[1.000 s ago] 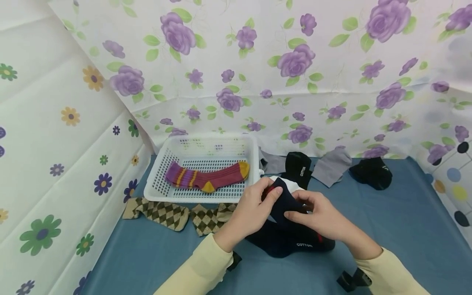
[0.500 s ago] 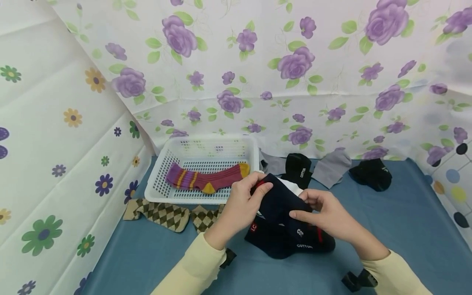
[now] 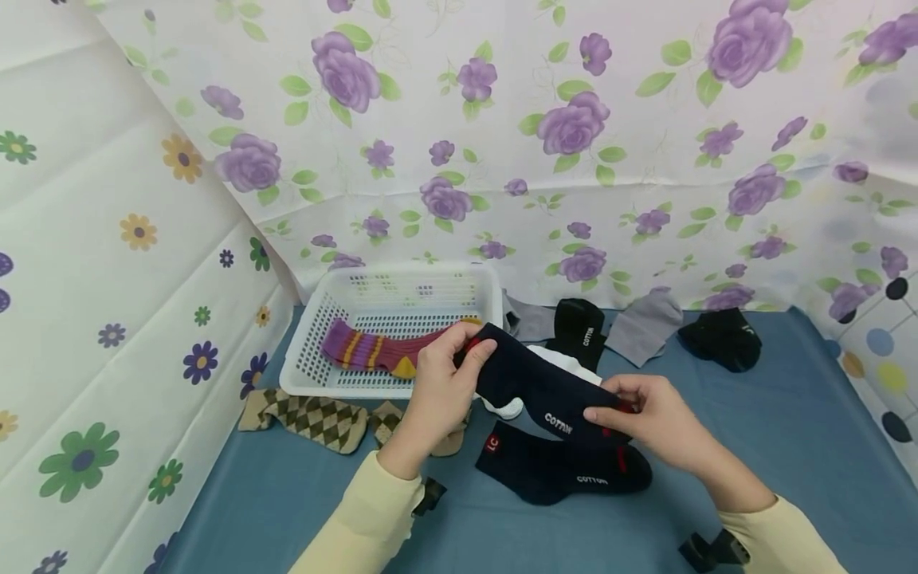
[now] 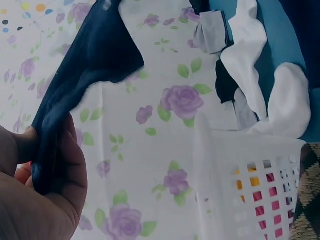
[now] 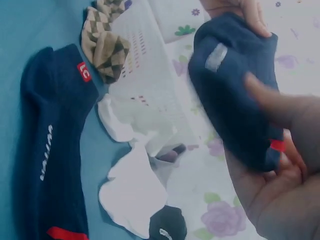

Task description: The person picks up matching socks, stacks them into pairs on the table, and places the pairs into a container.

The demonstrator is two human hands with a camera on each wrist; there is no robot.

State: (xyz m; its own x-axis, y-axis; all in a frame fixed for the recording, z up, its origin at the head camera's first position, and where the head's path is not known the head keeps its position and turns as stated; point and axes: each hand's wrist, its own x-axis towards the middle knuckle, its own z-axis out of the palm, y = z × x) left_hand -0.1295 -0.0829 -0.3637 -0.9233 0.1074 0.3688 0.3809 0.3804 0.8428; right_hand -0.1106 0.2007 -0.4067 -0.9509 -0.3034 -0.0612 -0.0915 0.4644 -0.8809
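A navy sock point(image 3: 531, 379) with white "COTTON" lettering is stretched out between both hands above the table. My left hand point(image 3: 443, 383) pinches its cuff end; in the left wrist view thumb and fingers grip the navy fabric point(image 4: 87, 60). At the toe end, near a red patch, my right hand point(image 3: 656, 414) pinches it between thumb and fingers. Below lies a matching navy sock point(image 3: 559, 470) with a red tag at its cuff, flat on the blue table. White socks point(image 5: 132, 192) lie behind the held sock, partly hidden by it in the head view.
A white plastic basket point(image 3: 304, 363) at the back left holds a purple, maroon and yellow sock point(image 3: 373, 351). Beige-brown argyle socks point(image 3: 323, 418) lie before it. Along the back are grey socks point(image 3: 645, 323) and black socks point(image 3: 720, 339). Flowered sheets point(image 3: 445, 143) form the walls.
The navy sock has been lifted and drawn out straight. My left hand has moved left and slightly up, my right hand slightly right, uncovering the navy sock on the table.
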